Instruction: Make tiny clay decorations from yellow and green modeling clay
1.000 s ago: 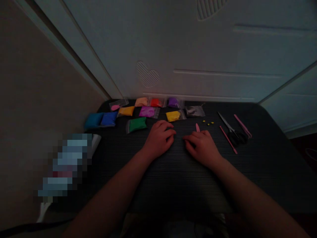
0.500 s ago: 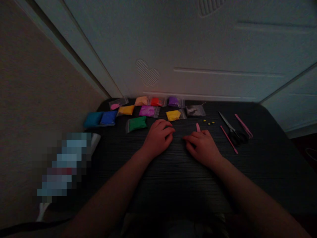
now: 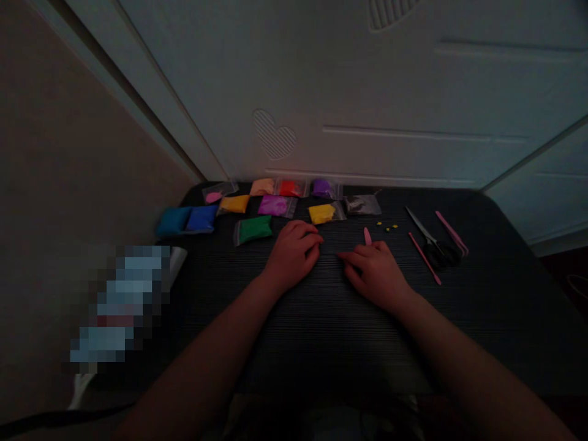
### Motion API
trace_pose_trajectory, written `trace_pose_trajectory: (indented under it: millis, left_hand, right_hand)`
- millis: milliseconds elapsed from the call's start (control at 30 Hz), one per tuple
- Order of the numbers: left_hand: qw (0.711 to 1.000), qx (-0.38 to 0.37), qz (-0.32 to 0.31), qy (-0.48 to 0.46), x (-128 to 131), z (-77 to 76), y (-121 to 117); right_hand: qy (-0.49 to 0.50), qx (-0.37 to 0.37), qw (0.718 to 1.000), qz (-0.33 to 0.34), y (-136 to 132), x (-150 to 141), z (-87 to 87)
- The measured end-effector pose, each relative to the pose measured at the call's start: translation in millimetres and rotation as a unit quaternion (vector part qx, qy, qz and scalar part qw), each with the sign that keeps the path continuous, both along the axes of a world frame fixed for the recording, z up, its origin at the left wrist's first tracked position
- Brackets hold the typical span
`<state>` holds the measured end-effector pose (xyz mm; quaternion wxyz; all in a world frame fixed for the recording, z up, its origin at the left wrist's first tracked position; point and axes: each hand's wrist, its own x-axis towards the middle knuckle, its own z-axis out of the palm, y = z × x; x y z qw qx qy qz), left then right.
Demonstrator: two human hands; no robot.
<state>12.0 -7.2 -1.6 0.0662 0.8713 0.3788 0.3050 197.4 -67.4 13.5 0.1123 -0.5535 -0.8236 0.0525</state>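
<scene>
My left hand (image 3: 296, 254) rests on the dark table with its fingers loosely bent and apart, nothing seen in it. A bag of green clay-like material (image 3: 255, 228) lies just left of it, and a bag of yellow (image 3: 321, 214) lies beyond its fingertips. My right hand (image 3: 374, 269) also lies on the table, its index finger stretched toward the left and the thumb apart below. Past its knuckles shows the tip of a pink tool (image 3: 367, 235); the rest of that tool is hidden by the hand. Small yellow-and-dark bits (image 3: 388, 229) lie beyond the right hand.
Scissors (image 3: 432, 242), a thin pink stick tool (image 3: 424, 258) and pink tweezers (image 3: 452, 233) lie at the right. Several colored bags, including a blue one (image 3: 202, 218) and a purple one (image 3: 321, 188), line the back left. A blurred-out object (image 3: 124, 300) stands at the left edge.
Both hands stay almost still; the left fingertips have drawn slightly leftward. The view has shifted a little, and nothing has been picked up or put down.
</scene>
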Motion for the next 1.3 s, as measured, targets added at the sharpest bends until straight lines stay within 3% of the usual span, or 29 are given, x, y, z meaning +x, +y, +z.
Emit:
trace_pose_trajectory:
  millis: [233, 467, 667, 1000, 1300]
  left_hand:
    - [1.0, 0.002, 0.003, -0.009, 0.1, 0.6, 0.3]
    - [1.0, 0.003, 0.008, -0.01, -0.9, -0.5, 1.1]
    - [1.0, -0.001, 0.013, -0.009, -1.0, -0.9, 1.7]
    - [1.0, 0.001, 0.01, -0.021, -1.0, 0.2, 1.2]
    - [1.0, -0.004, 0.008, -0.022, -1.3, -0.9, 1.9]
  right_hand:
    - [-0.012, -0.012, 0.998, 0.055, -2.0, -1.3, 3.3]
    - [-0.018, -0.005, 1.0, 0.022, -0.4, 0.3, 1.3]
    - [-0.011, -0.023, 0.998, 0.063, -4.3, -2.9, 4.1]
    - [0.005, -0.014, 1.0, 0.006, -0.7, 3.5, 2.0]
    - [0.003, -0.005, 1.0, 0.018, -1.6, 4.4, 3.7]
